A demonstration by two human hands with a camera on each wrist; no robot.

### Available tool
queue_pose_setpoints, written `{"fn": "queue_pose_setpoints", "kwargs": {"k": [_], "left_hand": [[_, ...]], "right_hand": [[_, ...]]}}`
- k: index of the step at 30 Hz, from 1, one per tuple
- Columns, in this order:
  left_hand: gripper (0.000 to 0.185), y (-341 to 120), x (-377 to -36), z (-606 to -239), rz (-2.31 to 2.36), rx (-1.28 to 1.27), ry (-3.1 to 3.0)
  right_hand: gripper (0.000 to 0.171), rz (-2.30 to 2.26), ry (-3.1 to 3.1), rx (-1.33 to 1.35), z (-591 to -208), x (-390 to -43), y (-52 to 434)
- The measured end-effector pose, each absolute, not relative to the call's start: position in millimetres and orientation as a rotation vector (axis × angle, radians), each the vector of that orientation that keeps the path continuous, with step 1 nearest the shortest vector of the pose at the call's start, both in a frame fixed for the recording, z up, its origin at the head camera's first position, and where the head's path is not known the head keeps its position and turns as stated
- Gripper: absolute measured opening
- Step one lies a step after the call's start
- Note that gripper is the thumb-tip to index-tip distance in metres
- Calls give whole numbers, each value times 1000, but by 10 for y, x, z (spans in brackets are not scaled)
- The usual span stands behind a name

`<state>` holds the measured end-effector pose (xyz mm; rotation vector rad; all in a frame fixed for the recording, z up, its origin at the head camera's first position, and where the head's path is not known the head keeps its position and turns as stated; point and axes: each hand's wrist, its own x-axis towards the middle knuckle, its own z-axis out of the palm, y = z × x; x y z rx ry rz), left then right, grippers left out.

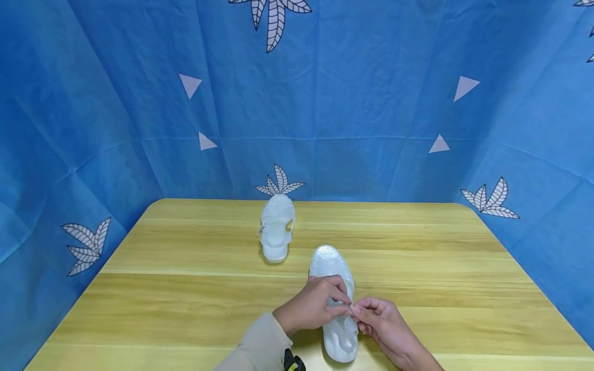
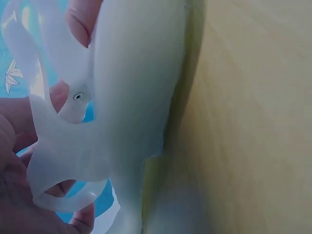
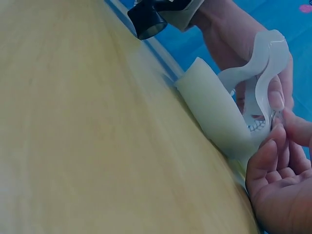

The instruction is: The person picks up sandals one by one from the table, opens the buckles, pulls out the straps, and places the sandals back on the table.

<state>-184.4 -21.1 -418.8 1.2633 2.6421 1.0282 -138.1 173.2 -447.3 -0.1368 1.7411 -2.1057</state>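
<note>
A translucent white jelly sandal [image 1: 335,299] lies near the front edge of the wooden table [image 1: 185,288], toe pointing away. My left hand [image 1: 312,306] curls over its middle and pinches the strap [image 2: 58,126]. My right hand [image 1: 381,322] meets it from the right, fingertips pinching the same strap [image 3: 265,73] at the buckle side. A second matching sandal [image 1: 277,234] stands alone farther back on the table, untouched. In the right wrist view the near sandal's sole [image 3: 214,112] rests on the table.
Blue cloth with leaf and triangle prints [image 1: 325,103] walls the table on three sides. A beige sleeve [image 1: 257,348] and a dark wrist-mounted device [image 1: 291,361] cover my left forearm.
</note>
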Motion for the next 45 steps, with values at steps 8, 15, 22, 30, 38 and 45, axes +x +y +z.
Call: {"fn": "queue_pose_setpoints", "kwargs": {"k": [8, 15, 22, 30, 38, 45], "left_hand": [[11, -233, -1856, -4196, 1042, 1217, 2627], [11, -247, -1860, -4193, 1052, 1203, 2622], [11, -245, -1862, -4192, 1062, 1201, 2617], [11, -226, -1855, -4185, 1073, 1198, 2605], [10, -208, -1844, -4185, 1059, 1225, 2619], [10, -183, -1836, -4172, 1002, 1280, 2654]], "right_hand": [[7, -2100, 1621, -265, -4467, -1382, 1819], [11, -2084, 1548, -305, -4506, -1409, 1882], [14, -2148, 1522, -317, -4531, -1396, 1866], [16, -2200, 1549, -309, -4545, -1388, 1809], [18, -2230, 1554, -298, -4571, -1395, 1781], [18, -2234, 1571, -282, -4569, -1391, 1764]]}}
